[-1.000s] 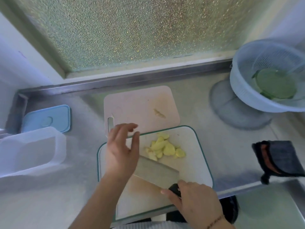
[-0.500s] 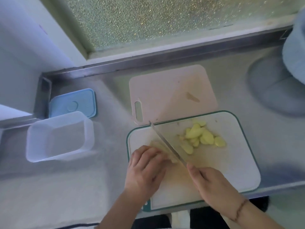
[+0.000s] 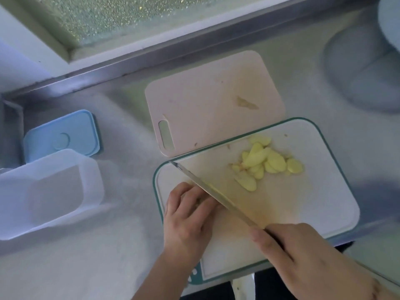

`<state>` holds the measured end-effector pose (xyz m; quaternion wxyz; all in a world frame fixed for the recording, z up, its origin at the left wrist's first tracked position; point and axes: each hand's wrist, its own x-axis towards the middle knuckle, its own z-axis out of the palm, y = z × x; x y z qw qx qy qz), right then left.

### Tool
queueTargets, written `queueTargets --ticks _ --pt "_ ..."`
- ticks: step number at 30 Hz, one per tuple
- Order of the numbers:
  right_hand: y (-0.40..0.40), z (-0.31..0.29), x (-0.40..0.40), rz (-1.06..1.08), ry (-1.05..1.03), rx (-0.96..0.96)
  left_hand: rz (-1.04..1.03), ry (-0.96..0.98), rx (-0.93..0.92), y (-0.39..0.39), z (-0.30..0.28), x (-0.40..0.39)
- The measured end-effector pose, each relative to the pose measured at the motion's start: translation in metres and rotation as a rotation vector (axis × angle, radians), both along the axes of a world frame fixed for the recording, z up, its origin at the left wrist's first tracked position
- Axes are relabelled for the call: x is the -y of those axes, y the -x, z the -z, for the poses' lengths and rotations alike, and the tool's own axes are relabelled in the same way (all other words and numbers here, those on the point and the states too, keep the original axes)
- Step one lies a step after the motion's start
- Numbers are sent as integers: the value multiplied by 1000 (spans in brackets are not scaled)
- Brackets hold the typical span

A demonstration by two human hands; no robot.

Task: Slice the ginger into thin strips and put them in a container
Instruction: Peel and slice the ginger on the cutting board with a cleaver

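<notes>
Barely shifted — right hand (image 3: 303, 254) grips knife (image 3: 216, 195); left fingers (image 3: 194, 200) curl, pinning ginger.

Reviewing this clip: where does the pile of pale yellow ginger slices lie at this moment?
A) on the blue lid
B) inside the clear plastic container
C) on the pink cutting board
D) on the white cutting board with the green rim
D: the ginger slices lie in a heap on the white cutting board, to the right of the knife; the clear container holds none of them.
</notes>
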<state>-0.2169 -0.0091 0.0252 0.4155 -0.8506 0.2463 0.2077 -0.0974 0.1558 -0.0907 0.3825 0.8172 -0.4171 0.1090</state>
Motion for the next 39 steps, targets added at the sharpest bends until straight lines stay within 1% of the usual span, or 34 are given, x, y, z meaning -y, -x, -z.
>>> queueTargets --ticks 3,10,21,39 --pt "0 -3 -1 12 -13 -39 12 2 -3 0 -1 0" --pt "-2 1 1 -9 -1 27 22 -2 -28 0 -1 -1" --pt "-6 -1 4 7 -40 2 -2 11 -58 1 -4 2" --pt "-11 3 6 -9 -17 -13 -1 3 -78 1 -5 0"
